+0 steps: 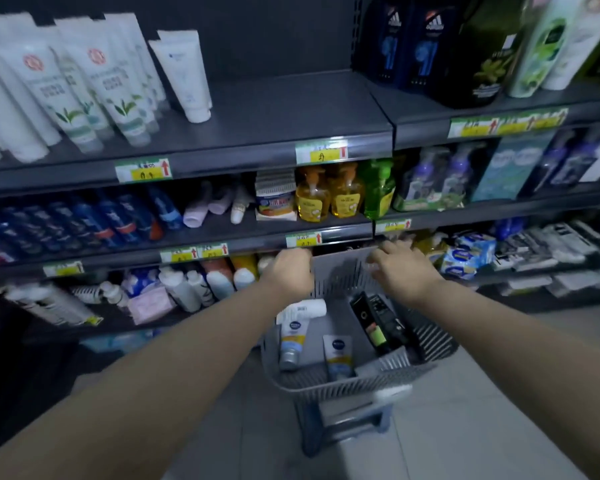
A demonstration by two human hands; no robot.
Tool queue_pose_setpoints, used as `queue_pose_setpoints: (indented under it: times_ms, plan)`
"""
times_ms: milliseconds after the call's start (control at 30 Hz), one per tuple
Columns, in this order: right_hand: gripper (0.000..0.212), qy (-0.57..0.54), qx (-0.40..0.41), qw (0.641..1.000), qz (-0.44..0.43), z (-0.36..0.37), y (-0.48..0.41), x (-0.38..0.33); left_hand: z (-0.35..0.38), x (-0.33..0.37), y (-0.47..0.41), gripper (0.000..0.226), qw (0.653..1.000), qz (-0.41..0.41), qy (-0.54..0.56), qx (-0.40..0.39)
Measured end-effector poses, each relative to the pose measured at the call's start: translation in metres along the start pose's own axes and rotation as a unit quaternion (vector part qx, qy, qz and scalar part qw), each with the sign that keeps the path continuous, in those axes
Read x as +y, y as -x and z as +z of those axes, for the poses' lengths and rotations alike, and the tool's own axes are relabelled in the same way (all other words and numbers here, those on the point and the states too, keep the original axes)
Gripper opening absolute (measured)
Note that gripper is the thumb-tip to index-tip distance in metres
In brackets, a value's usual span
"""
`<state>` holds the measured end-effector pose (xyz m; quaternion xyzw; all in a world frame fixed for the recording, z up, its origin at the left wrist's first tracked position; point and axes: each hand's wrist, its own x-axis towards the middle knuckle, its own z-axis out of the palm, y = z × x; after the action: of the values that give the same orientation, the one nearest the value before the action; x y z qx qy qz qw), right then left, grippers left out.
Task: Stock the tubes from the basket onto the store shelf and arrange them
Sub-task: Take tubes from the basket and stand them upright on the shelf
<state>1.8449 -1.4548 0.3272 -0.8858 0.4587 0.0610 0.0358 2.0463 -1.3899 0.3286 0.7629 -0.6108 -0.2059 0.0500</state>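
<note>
My left hand [289,271] grips the basket [426,344] rim. I cannot tell whether my right hand [400,266] does. Tubes [338,355] lie inside.

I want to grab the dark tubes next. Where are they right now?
The dark tubes lie in the right half of the grey basket, low in the head view, just below the right hand and right of the white tubes.

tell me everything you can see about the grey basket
The grey basket is slotted plastic with a thick rounded rim, sitting tilted on a low grey stool before the shelves. Inside lie white tubes at the left and dark tubes at the right. The left hand grips its far rim; the right hand is at that rim too, blurred.
</note>
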Motion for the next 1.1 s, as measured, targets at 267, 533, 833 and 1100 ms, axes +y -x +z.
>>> queue_pose_setpoints:
  times_ms: [267, 533, 833, 1100]
  plan:
    - [0.032, -0.014, -0.148, 0.989, 0.009, 0.067, -0.004, 0.007, 0.090, -0.026, -0.025, 0.015, 0.990, -0.035, 0.043, -0.126]
    - [0.036, -0.009, -0.328, 0.943, -0.053, 0.139, -0.037, 0.027, 0.140, -0.037, -0.051, 0.015, 0.976, -0.099, 0.104, -0.161]
    - [0.039, 0.184, -0.361, 0.892, -0.202, 0.200, -0.036, 0.016, 0.161, -0.045, -0.059, 0.013, 0.963, -0.190, 0.114, -0.155]
    - [0.039, 0.207, -0.349, 0.888, -0.218, 0.203, -0.032, 0.022, 0.168, -0.047, -0.065, 0.023, 0.961, -0.215, 0.110, -0.136]
